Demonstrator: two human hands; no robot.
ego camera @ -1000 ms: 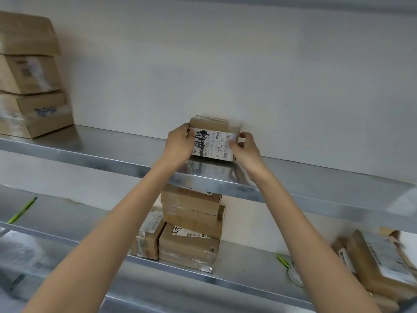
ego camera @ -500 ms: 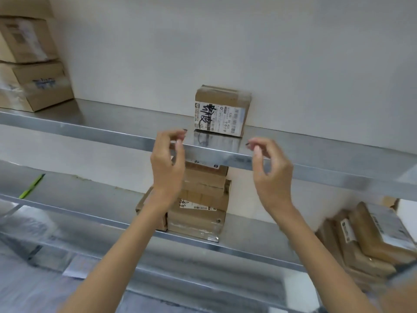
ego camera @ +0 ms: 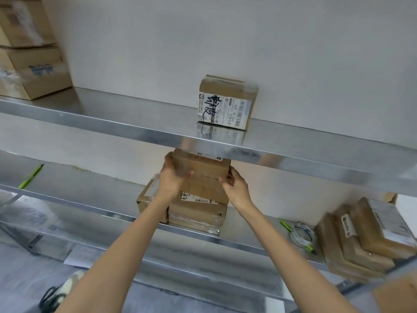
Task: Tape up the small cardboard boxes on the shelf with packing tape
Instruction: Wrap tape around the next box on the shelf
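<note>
Left hand (ego camera: 173,178) and right hand (ego camera: 235,186) gripping opposite ends of top cardboard box (ego camera: 203,168), stacked mid-way along middle shelf (ego camera: 90,201), labelled box (ego camera: 228,102) at upper shelf (ego camera: 112,116) back edge, tape roll (ego camera: 302,234) near middle shelf's front edge

- Left grip (ego camera: 172,177) curled round the left side of the top box (ego camera: 203,164), thumb on its front face.
- Right grip (ego camera: 234,185) pinches the same box at its lower right corner.
- Top box sits on a stack (ego camera: 198,213) at the middle shelf's (ego camera: 90,199) front edge, partly hidden by the upper shelf (ego camera: 135,114).
- Labelled box (ego camera: 226,102) stands on the upper shelf against the back wall, untouched.
- Tape roll (ego camera: 302,233) lies near the middle shelf's front edge, right of the stack.
- Flat parcels (ego camera: 365,236) piled at the right end.
- Green pen (ego camera: 30,177) at the left end.
</note>
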